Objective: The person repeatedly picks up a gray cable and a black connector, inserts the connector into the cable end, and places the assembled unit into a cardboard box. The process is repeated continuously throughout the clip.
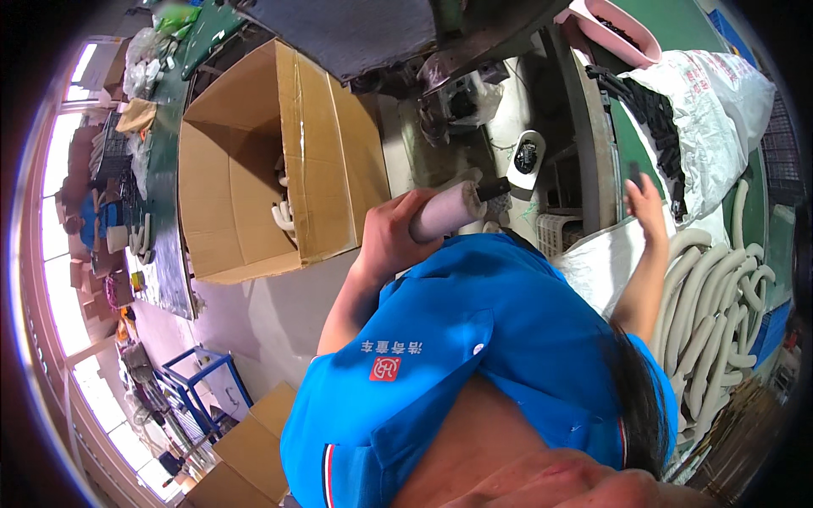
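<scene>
My left hand (391,233) is wrapped round a thick pale tube (447,210) with a foam-like wall, held in front of my chest. A black piece (494,188) sticks out of or stands just beyond its right end; I cannot tell which. Out to the right, my right hand (648,210) is raised beside the bench, its fingers closed on a small dark piece (635,174) that is blurred. Close to that hand, many similar black parts (660,127) spill from a white woven sack (716,106).
A large open cardboard box (233,199) with a few pale curved tubes inside stands at the left. Dark machinery (356,38) is straight ahead. Pale bent tubes (707,313) lie piled on the right. A pink tub (614,34) sits at the far right, and a white foot pedal (527,161) below.
</scene>
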{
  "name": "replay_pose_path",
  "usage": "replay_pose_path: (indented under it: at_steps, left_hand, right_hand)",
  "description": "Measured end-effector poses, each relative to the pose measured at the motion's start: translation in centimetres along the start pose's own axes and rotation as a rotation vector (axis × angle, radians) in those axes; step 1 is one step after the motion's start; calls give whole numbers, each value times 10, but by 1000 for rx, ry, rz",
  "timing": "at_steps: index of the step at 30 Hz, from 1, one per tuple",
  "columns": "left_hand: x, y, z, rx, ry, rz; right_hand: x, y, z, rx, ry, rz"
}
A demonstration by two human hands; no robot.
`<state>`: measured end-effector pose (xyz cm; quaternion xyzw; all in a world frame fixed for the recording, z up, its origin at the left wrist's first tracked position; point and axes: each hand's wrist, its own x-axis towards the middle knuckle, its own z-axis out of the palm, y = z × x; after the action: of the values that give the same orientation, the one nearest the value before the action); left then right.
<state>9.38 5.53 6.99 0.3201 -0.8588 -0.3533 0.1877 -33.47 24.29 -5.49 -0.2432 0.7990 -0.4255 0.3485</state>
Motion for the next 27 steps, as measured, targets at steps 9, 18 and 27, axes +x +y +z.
replay_pose_path:
  at_steps: [9,18,27]
  left_hand:
    - [-4,-13,-15,42,47,21]
    - [-21,-19,-28,64,-186,-75]
    - [-5,-45,-30,171,-86,-144]
  right_hand:
    - [-92,-168,123,319,-677,-426]
    - [-96,-186,147,218,-658,-524]
    - [-59,-173,210,114,-520,-624]
